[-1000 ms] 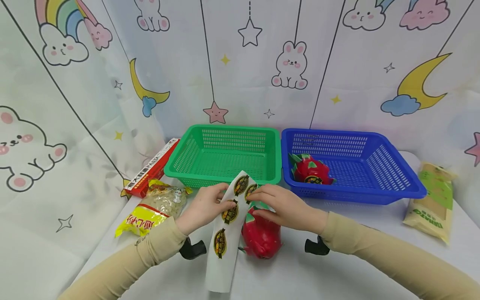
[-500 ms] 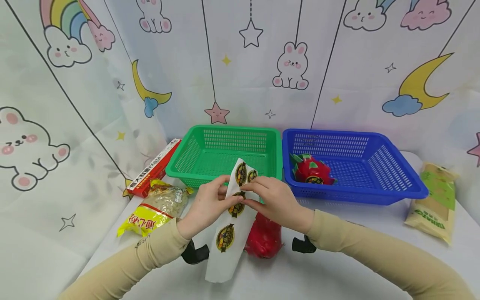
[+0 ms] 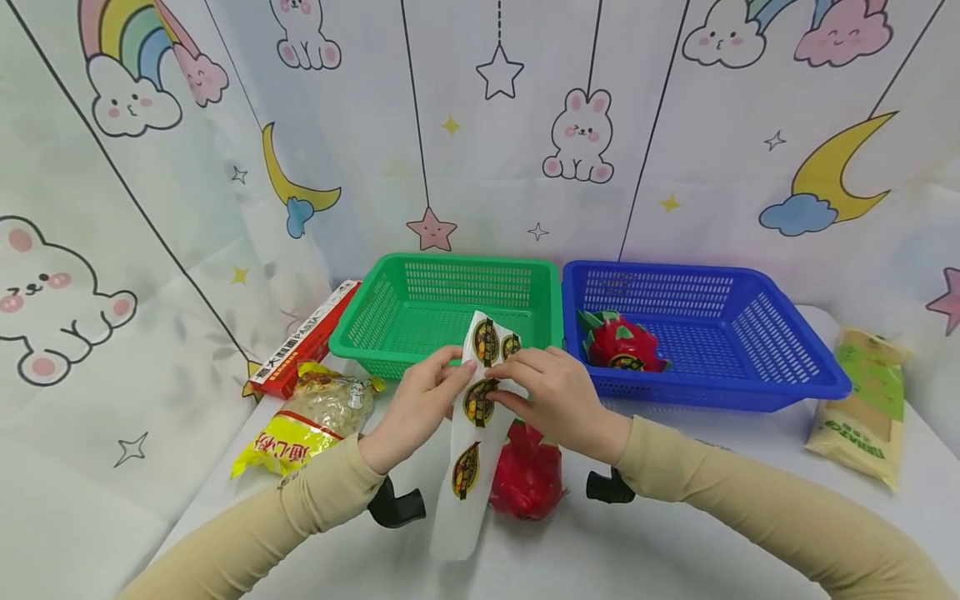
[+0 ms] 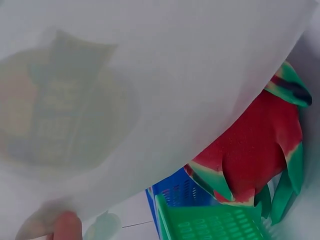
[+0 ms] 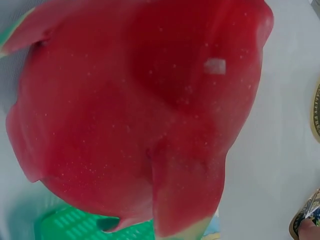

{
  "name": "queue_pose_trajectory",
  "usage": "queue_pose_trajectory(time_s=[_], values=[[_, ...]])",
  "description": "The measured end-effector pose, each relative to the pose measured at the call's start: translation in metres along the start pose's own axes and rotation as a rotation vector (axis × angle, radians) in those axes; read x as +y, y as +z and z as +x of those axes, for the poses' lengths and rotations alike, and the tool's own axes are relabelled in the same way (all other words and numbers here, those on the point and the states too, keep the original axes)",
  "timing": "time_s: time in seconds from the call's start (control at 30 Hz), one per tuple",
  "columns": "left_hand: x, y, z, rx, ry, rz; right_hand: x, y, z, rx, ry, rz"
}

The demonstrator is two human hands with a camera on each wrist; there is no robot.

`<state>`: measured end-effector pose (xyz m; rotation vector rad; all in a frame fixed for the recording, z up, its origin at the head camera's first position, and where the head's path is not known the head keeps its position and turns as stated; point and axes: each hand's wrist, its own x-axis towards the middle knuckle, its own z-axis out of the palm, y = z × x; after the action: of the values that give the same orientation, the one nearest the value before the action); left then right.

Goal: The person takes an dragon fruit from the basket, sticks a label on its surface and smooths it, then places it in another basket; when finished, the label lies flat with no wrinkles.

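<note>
While the left hand (image 3: 416,404) pinches the left edge of a white label strip (image 3: 483,433), thumb on its near face, the right hand (image 3: 566,400) works at the strip's right side. Its fingers are curled, with the thumb and forefinger at a sticker (image 3: 478,402) and a small gap between their tips; whether they have hold of it, I cannot tell. In the head view, 4 black-and-gold oval stickers show on the strip, which slants between the hands above the near part of the white table (image 3: 570,558).

Just right of the strip's lower part, below the right hand, lies a red dragon fruit (image 3: 528,479). On the far side, a green basket (image 3: 435,312) stands left of a blue basket (image 3: 712,333); a second dragon fruit (image 3: 626,337) with an oval label lies in the blue basket's left end. Left of the green basket are a red pasta box (image 3: 303,342) and, nearer, a yellow bag (image 3: 318,417). A beige-and-green bag (image 3: 862,408) lies at the far right.
</note>
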<state>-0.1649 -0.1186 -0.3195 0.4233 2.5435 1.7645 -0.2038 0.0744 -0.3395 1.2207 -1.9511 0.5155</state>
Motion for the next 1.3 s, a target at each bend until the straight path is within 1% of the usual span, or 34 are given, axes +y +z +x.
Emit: queue_pose_trajectory(time_s=[0.13,0.3,0.47,0.73,0.93,1.13,1.3], values=[[-0.003,0.0,0.002,-0.01,-0.02,-0.089,0.001,-0.001,0.0,0.002,-0.014,0.004],[-0.007,-0.001,0.004,0.0,-0.043,-0.149,0.0,-0.002,0.001,-0.004,-0.031,0.021],[-0.01,-0.002,0.005,-0.005,-0.067,-0.179,-0.001,-0.004,0.001,-0.005,-0.051,0.036],[-0.014,-0.003,0.008,0.053,-0.127,-0.22,-0.002,-0.006,0.001,-0.01,-0.061,0.047],[-0.017,-0.004,0.009,0.039,-0.144,-0.259,-0.002,-0.006,0.0,0.002,-0.072,0.056],[-0.018,-0.004,0.009,0.031,-0.147,-0.288,-0.003,-0.008,-0.001,-0.012,-0.062,0.062],[-0.021,-0.005,0.009,0.03,-0.15,-0.289,-0.004,-0.011,-0.003,-0.022,-0.052,0.066]])
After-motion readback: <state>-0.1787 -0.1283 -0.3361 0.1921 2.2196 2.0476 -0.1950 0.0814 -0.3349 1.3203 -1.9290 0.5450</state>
